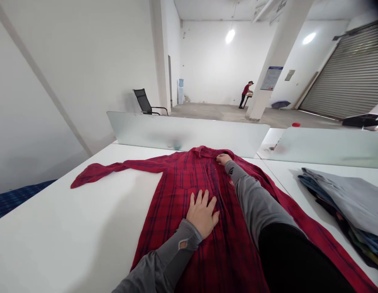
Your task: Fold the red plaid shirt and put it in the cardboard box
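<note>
on the white tabletop (69,228), red plaid shirt (179,183) spread flat.
left hand (202,213) pressed open on shirt front; right hand (223,159) up at collar (204,151), grip unclear; folded clothes (344,203) to the right.

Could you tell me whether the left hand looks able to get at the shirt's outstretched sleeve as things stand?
Probably yes: left hand lies flat on red plaid shirt, and bare table separates it from sleeve.

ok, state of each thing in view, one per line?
shirt: spread flat on the table, front up, one sleeve stretched out to the side
left hand: open, palm flat on the shirt
right hand: at the collar, grip unclear
clothes pile: stacked flat at the table's edge
shutter: rolled down
chair: unoccupied
</note>
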The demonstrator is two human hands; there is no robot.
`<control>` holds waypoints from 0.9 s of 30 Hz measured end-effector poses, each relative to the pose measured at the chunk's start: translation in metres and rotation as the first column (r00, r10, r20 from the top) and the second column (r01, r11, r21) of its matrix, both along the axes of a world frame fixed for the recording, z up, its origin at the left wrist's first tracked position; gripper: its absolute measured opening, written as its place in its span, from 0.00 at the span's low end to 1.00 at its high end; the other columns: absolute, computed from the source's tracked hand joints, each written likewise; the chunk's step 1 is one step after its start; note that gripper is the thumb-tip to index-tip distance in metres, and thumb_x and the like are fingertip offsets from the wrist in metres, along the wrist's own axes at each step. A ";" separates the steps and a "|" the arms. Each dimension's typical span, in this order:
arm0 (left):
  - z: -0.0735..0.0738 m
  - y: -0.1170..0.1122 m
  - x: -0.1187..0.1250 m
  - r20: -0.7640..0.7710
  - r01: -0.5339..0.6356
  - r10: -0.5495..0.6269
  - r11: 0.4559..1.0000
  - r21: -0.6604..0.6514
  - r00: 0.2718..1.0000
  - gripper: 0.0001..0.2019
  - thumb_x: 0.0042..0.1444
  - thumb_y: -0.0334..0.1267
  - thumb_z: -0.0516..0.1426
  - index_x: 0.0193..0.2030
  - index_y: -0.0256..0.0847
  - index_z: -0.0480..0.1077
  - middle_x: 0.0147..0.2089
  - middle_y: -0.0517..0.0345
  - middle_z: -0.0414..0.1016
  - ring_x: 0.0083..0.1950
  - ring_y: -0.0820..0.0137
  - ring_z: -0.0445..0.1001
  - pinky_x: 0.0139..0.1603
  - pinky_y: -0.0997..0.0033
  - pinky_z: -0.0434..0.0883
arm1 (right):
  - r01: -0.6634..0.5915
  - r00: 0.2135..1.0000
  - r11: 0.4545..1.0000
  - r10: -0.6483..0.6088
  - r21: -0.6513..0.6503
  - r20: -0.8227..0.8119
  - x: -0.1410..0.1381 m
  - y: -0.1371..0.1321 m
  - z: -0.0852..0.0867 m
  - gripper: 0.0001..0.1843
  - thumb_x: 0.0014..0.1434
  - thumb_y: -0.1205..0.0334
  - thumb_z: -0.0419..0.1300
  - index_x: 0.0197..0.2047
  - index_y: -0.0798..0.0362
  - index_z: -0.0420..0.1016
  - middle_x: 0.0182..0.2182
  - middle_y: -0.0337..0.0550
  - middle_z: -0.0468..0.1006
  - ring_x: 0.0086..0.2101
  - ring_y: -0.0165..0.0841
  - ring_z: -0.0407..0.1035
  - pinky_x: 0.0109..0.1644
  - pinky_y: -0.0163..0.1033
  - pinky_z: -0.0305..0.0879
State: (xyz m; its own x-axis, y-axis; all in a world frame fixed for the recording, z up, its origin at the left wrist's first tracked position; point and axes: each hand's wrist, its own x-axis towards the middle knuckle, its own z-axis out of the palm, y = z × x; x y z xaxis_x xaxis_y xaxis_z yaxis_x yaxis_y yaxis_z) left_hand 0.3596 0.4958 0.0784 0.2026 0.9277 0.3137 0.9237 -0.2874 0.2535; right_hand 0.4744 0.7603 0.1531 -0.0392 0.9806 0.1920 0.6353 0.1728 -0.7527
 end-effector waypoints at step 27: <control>0.058 -0.063 -0.051 -0.004 0.050 -0.050 0.999 -0.022 0.999 0.05 0.60 0.37 0.55 0.39 0.37 0.67 0.44 0.51 0.68 0.47 0.64 0.70 0.52 0.64 0.68 | -0.438 0.848 0.848 0.500 -0.299 0.177 0.088 -0.381 -0.030 0.05 0.46 0.63 0.61 0.26 0.52 0.67 0.21 0.32 0.65 0.24 0.27 0.58 0.29 0.33 0.53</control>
